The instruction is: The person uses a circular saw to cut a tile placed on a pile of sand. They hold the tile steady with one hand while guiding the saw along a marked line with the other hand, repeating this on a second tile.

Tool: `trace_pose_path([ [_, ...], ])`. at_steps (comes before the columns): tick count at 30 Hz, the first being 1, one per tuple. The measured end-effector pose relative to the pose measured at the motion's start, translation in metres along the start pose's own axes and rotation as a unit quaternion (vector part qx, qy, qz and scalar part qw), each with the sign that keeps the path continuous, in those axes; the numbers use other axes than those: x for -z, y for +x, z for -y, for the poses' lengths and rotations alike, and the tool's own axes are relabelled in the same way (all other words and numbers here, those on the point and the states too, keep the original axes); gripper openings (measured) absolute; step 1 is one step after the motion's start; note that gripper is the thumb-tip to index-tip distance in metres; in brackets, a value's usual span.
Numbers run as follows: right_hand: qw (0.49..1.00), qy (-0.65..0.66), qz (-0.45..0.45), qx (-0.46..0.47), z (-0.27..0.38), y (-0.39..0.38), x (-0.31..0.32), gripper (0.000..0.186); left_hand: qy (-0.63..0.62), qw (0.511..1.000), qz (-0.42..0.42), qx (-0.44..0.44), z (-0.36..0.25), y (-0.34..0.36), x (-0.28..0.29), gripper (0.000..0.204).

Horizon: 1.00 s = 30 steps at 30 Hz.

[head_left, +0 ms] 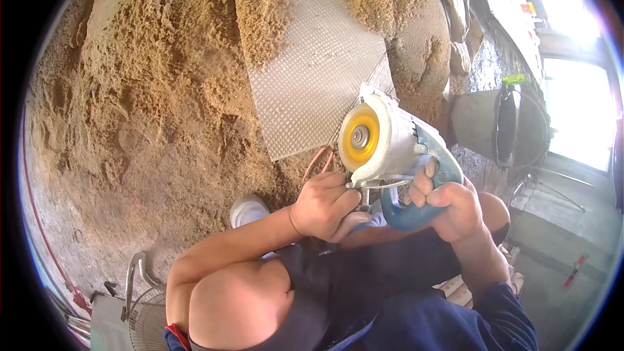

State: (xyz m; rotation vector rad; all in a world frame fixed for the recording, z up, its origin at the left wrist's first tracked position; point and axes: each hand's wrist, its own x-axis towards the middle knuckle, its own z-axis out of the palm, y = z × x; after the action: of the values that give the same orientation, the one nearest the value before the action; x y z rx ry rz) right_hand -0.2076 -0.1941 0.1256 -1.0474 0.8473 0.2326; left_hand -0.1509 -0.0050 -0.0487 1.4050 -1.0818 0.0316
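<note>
A handheld circular saw (400,140) with a dusty pale body, a round yellow disc (359,136) and a blue loop handle is held up over my lap, its disc side turned to the left. My right hand (448,205) is wrapped round the blue handle. My left hand (327,207) is closed at the metal fitting on the saw's lower edge, with thumb and fingers pinched together there. Just beyond the saw lies a grey slab (312,84) with a raised diamond grid, partly covered by sand. A pinkish cord loop (317,161) shows behind my left hand.
Heaped damp sand (162,58) spreads over the far and left ground. At the right a grey bucket (478,123) lies tipped beside the sand. A wire-caged fan (148,315) stands at lower left, and a red hose (49,253) runs along the left edge. A red level-like tool (575,271) lies at right.
</note>
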Motion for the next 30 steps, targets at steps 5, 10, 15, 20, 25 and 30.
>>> trace_pose_path([
  [5, 1.0, -0.004, -0.011, 0.01, -0.001, 0.001, 0.005, 0.037, -0.009, 1.0, -0.004, 0.01, 0.001, 0.002, -0.004, 0.031],
  [10, 0.999, 0.001, -0.029, 0.016, -0.003, 0.0, 0.007, 0.037, -0.022, 0.999, 0.013, 0.026, 0.003, 0.003, -0.009, 0.028],
  [15, 0.999, 0.021, -0.029, 0.013, 0.0, -0.002, 0.008, 0.036, -0.022, 1.0, 0.008, 0.016, 0.002, 0.006, -0.008, 0.029],
  [20, 1.0, 0.001, -0.006, 0.002, -0.002, 0.0, 0.0, 0.036, 0.002, 1.0, 0.01, 0.006, -0.004, 0.001, 0.004, 0.03],
  [25, 1.0, 0.003, -0.001, 0.005, -0.002, 0.001, 0.001, 0.037, -0.009, 1.0, 0.005, 0.009, 0.0, -0.001, -0.001, 0.031],
  [30, 1.0, 0.013, -0.016, 0.012, -0.002, -0.001, 0.007, 0.037, -0.016, 1.0, 0.001, 0.011, 0.002, 0.003, -0.007, 0.031],
])
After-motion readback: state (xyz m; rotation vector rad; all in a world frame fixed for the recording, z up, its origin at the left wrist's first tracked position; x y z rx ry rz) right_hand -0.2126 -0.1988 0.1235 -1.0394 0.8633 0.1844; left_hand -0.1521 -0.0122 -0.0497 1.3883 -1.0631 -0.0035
